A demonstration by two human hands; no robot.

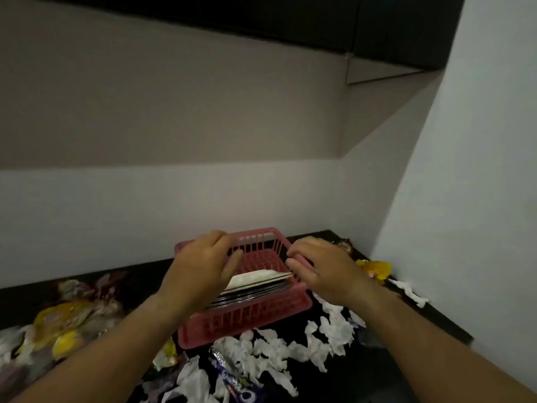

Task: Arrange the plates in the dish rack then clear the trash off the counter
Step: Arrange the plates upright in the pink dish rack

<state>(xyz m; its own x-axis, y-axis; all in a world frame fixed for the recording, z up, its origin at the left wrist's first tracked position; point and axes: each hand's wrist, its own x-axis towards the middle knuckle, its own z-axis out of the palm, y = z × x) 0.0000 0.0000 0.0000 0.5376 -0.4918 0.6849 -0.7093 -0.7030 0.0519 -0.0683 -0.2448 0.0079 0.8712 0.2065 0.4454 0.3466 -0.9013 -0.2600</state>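
Observation:
A pink plastic dish rack (247,321) stands on the dark counter (374,370) near the back wall. Inside it lie several plates (258,287), stacked at a slant, dark ones under pale ones. My left hand (200,269) hovers over the rack's left side, fingers curled and apart, holding nothing. My right hand (322,269) is above the rack's right rim, fingers bent and close to the rim; whether they touch it is unclear. Crumpled white tissues (290,350) and a blue snack wrapper (238,382) lie in front of the rack.
Yellow and clear wrappers (66,324) are piled at the left of the counter. More yellow packaging (374,269) and tissue (409,292) sit at the right by the white side wall. Dark cabinets hang overhead.

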